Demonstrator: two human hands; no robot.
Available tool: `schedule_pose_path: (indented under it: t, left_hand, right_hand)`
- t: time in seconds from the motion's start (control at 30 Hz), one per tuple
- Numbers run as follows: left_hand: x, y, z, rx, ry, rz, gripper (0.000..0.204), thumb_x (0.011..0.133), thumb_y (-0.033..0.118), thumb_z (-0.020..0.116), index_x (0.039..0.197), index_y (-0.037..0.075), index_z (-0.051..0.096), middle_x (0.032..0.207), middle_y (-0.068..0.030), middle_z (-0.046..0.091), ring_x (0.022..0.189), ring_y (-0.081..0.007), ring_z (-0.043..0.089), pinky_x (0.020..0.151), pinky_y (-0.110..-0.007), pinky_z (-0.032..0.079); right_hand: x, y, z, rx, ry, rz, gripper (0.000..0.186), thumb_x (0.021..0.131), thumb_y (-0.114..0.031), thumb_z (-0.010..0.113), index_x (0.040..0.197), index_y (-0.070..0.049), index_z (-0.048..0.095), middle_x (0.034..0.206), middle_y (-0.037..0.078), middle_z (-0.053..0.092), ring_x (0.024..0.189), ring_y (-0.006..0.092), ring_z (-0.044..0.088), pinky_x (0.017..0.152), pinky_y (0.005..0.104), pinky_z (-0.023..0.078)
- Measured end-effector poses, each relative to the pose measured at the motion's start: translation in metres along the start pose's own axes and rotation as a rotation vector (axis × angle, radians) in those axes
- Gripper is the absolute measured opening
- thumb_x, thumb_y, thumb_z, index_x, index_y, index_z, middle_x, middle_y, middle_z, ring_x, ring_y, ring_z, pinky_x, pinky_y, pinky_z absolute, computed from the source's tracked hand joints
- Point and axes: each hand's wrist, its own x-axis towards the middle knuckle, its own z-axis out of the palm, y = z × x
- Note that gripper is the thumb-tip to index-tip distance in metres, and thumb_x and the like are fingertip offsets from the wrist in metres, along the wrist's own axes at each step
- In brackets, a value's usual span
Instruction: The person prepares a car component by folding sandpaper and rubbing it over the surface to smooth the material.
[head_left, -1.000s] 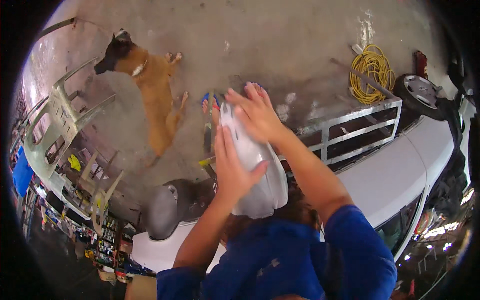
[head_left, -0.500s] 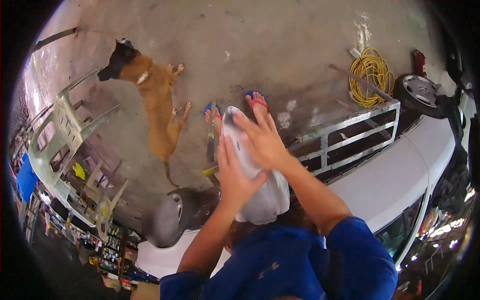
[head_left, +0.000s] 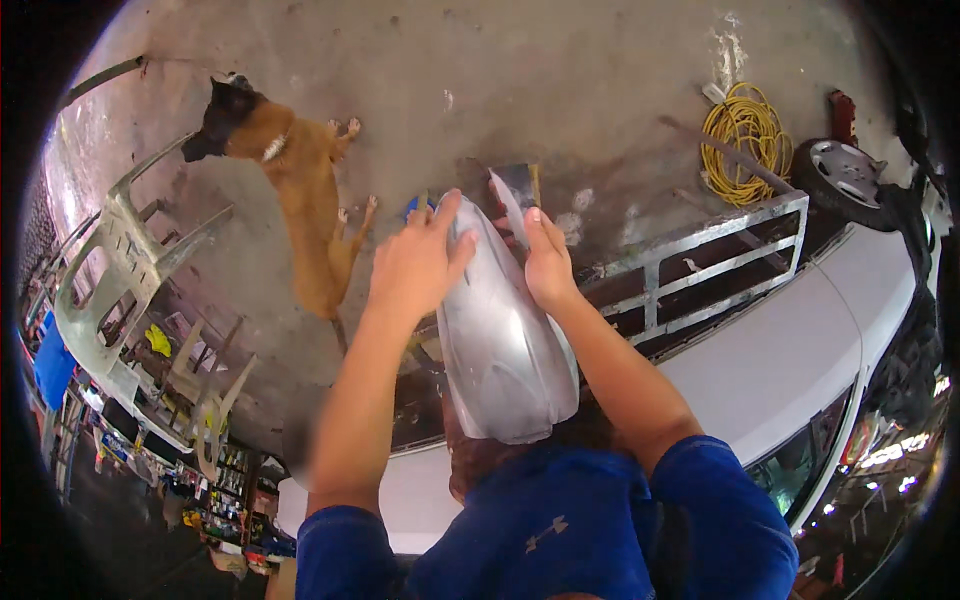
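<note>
A long, curved silver panel [head_left: 500,350] lies lengthwise in front of my body, its narrow end pointing away from me. My left hand [head_left: 415,265] rests on the panel's far left part, fingers stretched out over its surface and holding nothing. Just off the panel's right edge, my right hand [head_left: 545,262] is closed on a thin folded sheet [head_left: 510,208]. The sheet's near side is pale and looks like sandpaper. A dark patch with a yellowish edge shows behind it; I cannot tell whether it belongs to the sheet.
A brown dog [head_left: 305,210] stands on the concrete floor to the left, near a plastic chair [head_left: 130,250]. To the right are a metal frame [head_left: 700,270], a coiled yellow hose or cable [head_left: 745,145], a wheel [head_left: 840,180] and a pale car body [head_left: 770,350].
My right hand has come off the panel to its right side, and the sheet now shows in it. My left hand has shifted from the panel's side onto its far top.
</note>
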Motion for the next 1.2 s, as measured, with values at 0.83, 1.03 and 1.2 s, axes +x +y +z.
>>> schedule_pose_path:
  t: [0.83, 1.03, 1.2]
  left_hand:
    - [-0.062, 0.021, 0.044, -0.344, 0.108, -0.050, 0.108, 0.087, 0.045, 0.076, 0.161, -0.004, 0.014, 0.155, -0.0356, 0.031, 0.136, -0.0535, 0.046, 0.108, -0.055, 0.046]
    - [-0.136, 0.059, 0.084, -0.337, 0.226, -0.063, 0.145, 0.062, 0.052, 0.093, 0.161, -0.007, 0.005, 0.164, -0.0378, 0.010, 0.153, -0.0543, 0.015, 0.124, -0.055, 0.020]
    - [-0.146, 0.057, 0.101, -0.334, 0.295, -0.040, 0.147, 0.060, 0.053, 0.094, 0.161, -0.008, 0.006, 0.165, -0.0368, 0.010, 0.153, -0.0529, 0.017, 0.124, -0.056, 0.020]
  right_hand:
    - [-0.005, -0.032, -0.006, -0.936, -0.407, -0.373, 0.049, 0.107, -0.030, 0.044, 0.153, -0.013, 0.050, 0.158, 0.005, 0.050, 0.132, 0.0377, 0.050, 0.112, 0.0549, 0.036]
    - [0.018, -0.009, 0.002, -1.095, -0.343, -0.691, 0.045, 0.103, -0.028, 0.052, 0.146, -0.016, 0.058, 0.159, -0.001, 0.048, 0.136, 0.0419, 0.045, 0.110, 0.0633, 0.037]
    - [-0.029, -0.021, -0.008, -1.125, -0.426, -0.650, 0.047, 0.102, -0.027, 0.054, 0.148, -0.018, 0.056, 0.162, -0.002, 0.045, 0.143, 0.0420, 0.041, 0.114, 0.0643, 0.033]
